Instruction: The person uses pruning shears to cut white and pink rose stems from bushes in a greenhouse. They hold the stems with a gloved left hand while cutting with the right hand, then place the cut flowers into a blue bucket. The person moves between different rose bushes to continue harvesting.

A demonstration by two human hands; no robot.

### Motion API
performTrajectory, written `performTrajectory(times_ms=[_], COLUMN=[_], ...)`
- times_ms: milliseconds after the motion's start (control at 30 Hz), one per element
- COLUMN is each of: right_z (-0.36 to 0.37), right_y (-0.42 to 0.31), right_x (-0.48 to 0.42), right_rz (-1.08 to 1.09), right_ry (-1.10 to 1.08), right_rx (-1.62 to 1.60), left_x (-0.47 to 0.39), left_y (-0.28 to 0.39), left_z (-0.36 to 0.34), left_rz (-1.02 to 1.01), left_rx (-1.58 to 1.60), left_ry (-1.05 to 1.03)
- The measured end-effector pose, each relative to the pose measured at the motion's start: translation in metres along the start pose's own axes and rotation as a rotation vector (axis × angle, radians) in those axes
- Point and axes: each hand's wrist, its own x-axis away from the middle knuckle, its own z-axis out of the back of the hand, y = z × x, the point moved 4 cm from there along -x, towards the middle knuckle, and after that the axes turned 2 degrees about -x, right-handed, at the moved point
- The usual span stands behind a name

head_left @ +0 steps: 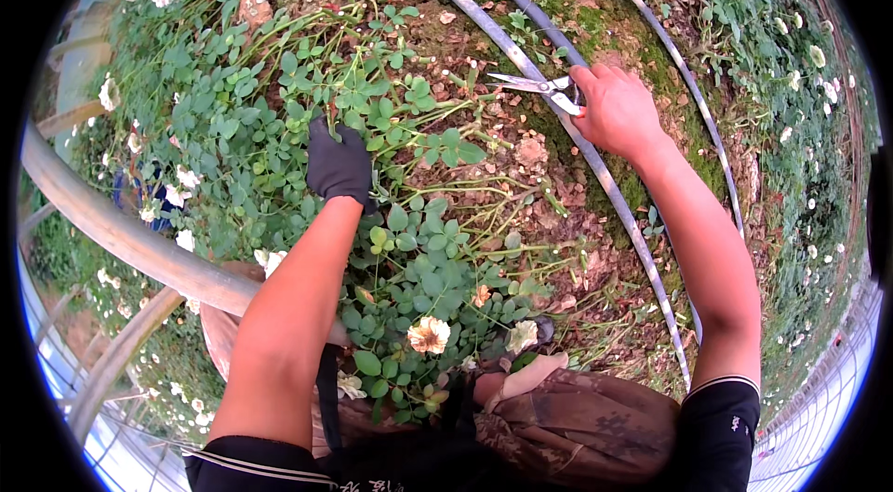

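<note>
My left hand (340,161), in a dark glove, is closed among the leafy rose stems (363,84), with a stem rising from between its fingers. Bare, my right hand (617,108) holds a pair of pruning snips (548,86) over the grey hoses. The blades are apart and point left, towards cut stem stubs (457,78); nothing shows between them. Below my left hand, a faded cream rose (429,335) stands on the bush near my legs.
Grey hoses (621,192) run lengthwise over the mossy, stony soil (530,150). A curved pole (139,234) crosses the left side, beside my left arm. More white-flowered rose bushes (802,143) line the right side.
</note>
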Motion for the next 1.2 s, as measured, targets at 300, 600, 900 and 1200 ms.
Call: performTrajectory(times_ms=[300,600,900,1200], right_z=[-0.011,0.011,-0.020,-0.021], right_y=[-0.009,0.029,-0.011,-0.016], right_x=[-0.018,0.006,0.053,0.046], right_rz=[0.037,-0.237,0.135,0.043], right_ry=[-0.016,-0.012,0.125,0.048], right_rx=[-0.107,-0.154,0.040,-0.087], left_x=[0.000,-0.001,-0.001,-0.001], left_y=[0.001,-0.001,0.002,0.003], left_z=[-0.001,-0.003,-0.001,0.001], left_rz=[-0.036,0.006,0.020,0.023], left_rx=[0.015,-0.031,-0.081,-0.044], left_ry=[0.029,-0.016,0.046,0.006])
